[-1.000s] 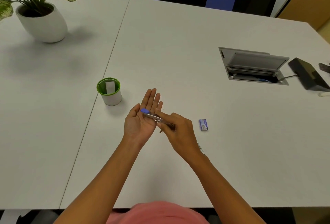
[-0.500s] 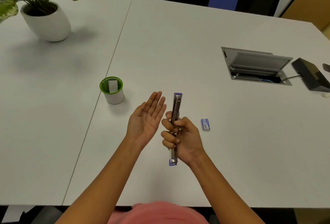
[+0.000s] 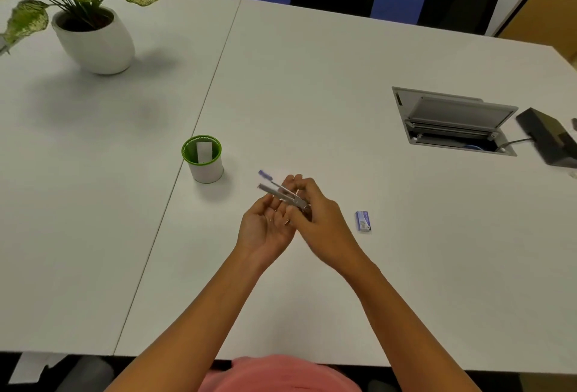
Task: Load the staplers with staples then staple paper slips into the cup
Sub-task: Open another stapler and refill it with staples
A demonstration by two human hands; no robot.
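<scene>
A small metal stapler (image 3: 276, 187) with blue ends is opened into a narrow V, its tips pointing up-left. My right hand (image 3: 315, 213) grips its hinge end. Under the stapler my left hand (image 3: 265, 224) lies palm up with fingers slightly bent, and the stapler rests across them. A white cup (image 3: 204, 160) with a green rim stands to the left with a white paper slip (image 3: 204, 152) upright inside. On the table to the right lies a small blue staple box (image 3: 363, 220).
A potted plant (image 3: 93, 32) in a white pot stands at the far left. To the right are an open cable hatch (image 3: 452, 123) set into the white table (image 3: 312, 79) and a black device (image 3: 549, 138). Black chairs stand beyond the far edge.
The right hand swung the stapler from upright, clear of the left hand, down onto the left palm. The stapler now points up-left, and the left fingers have bent slightly under it.
</scene>
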